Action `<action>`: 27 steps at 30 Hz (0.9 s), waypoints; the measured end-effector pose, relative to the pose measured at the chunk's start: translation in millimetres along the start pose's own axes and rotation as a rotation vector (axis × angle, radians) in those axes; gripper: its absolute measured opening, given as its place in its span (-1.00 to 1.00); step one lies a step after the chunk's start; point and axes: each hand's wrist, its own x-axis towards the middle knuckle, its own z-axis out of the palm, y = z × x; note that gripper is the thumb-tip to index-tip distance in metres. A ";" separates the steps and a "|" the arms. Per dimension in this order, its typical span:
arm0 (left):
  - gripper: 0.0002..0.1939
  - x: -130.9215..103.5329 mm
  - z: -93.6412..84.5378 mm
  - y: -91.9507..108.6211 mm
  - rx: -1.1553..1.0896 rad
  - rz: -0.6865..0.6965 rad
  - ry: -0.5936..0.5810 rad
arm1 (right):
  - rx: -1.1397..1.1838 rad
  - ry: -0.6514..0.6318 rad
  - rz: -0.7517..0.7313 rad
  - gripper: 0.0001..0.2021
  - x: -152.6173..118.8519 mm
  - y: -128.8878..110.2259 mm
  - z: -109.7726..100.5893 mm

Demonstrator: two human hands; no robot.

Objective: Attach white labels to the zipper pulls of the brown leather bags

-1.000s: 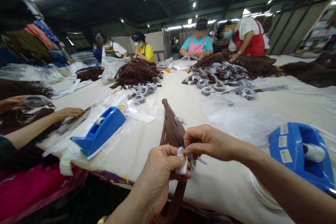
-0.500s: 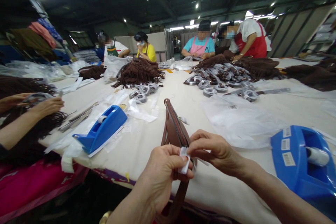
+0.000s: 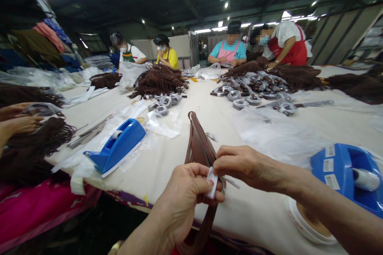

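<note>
A brown bag (image 3: pixel 196 141) with a zipper along its top edge lies on the table, its near end at my hands. My left hand (image 3: pixel 187 195) is closed on a small folded white strip (image 3: pixel 212 183), thumb on top and fingers curled beneath. Pinching at the strip's upper end, beside the zipper's near end, is my right hand (image 3: pixel 243 167); its fingertips are partly hidden. A brown strap (image 3: pixel 205 227) hangs from below my left hand over the table edge. Another narrow white piece (image 3: pixel 232 182) sticks out beneath my right hand.
Blue tape dispensers stand at left (image 3: pixel 118 145) and right (image 3: pixel 344 175). A tape roll (image 3: pixel 321 240) lies partly under my right forearm. Brown fringed bags (image 3: pixel 160 81) and wrapped straps (image 3: pixel 253 85) are piled farther back. A co-worker's hands (image 3: pixel 20 121) work at far left; several people sit or stand across the table.
My right hand has shifted slightly, with its fingers closer together on the strip's top. The white strip is more folded. At far left, the co-worker's hands have moved left.
</note>
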 end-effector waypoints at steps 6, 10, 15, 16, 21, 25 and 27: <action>-0.88 0.3 4.2 -0.4 0.039 -0.002 0.025 | -0.013 -0.128 0.055 -0.81 4.2 -7.7 -10.9; -0.89 -0.1 8.0 -0.4 0.064 0.001 0.069 | -0.122 -0.178 0.119 -0.84 8.8 -18.5 -14.9; -0.90 -1.0 12.1 -0.5 0.086 0.026 0.089 | -0.270 -0.225 0.155 -0.83 13.8 -28.9 -16.8; -0.91 -1.0 12.3 -0.9 0.094 0.041 0.080 | -0.294 -0.225 0.143 -0.83 14.7 -30.1 -17.0; -0.87 1.7 9.5 -5.6 0.163 0.102 0.082 | -0.322 -0.254 0.136 -0.84 17.7 -32.6 -18.0; -0.93 3.5 6.7 -8.8 0.174 0.117 0.095 | -0.164 -0.187 0.205 -0.89 17.2 -25.0 -15.0; -0.94 3.3 5.7 -9.7 0.181 0.119 0.103 | -0.018 -0.149 0.195 -0.87 16.9 -18.2 -12.7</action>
